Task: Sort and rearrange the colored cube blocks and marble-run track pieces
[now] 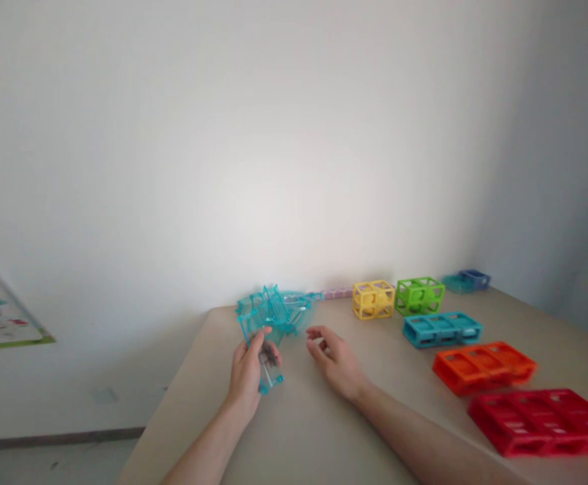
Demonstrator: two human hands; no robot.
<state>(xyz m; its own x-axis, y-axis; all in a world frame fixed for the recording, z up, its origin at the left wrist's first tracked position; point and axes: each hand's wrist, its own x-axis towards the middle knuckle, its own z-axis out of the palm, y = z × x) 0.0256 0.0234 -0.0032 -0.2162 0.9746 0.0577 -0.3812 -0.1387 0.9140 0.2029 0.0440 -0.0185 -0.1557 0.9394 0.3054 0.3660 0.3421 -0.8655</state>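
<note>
My left hand (247, 369) is closed around a clear plastic panel with teal edges (270, 377), its lower end tilted toward me. The upper part of this piece overlaps the pile behind, so its full shape cannot be made out. My right hand (335, 360) is a little to the right, above the table, fingers half curled and thumb apart, with nothing visible in them. Just beyond both hands lies a jumbled pile of see-through teal plastic pieces (278, 308).
On the right of the table (294, 438) stand a yellow frame block (373, 300), a green one (419, 295), a teal one (442, 329), an orange one (484, 366) and a red one (543, 421). A blue basket-like piece (474, 279) sits in the far corner by the wall.
</note>
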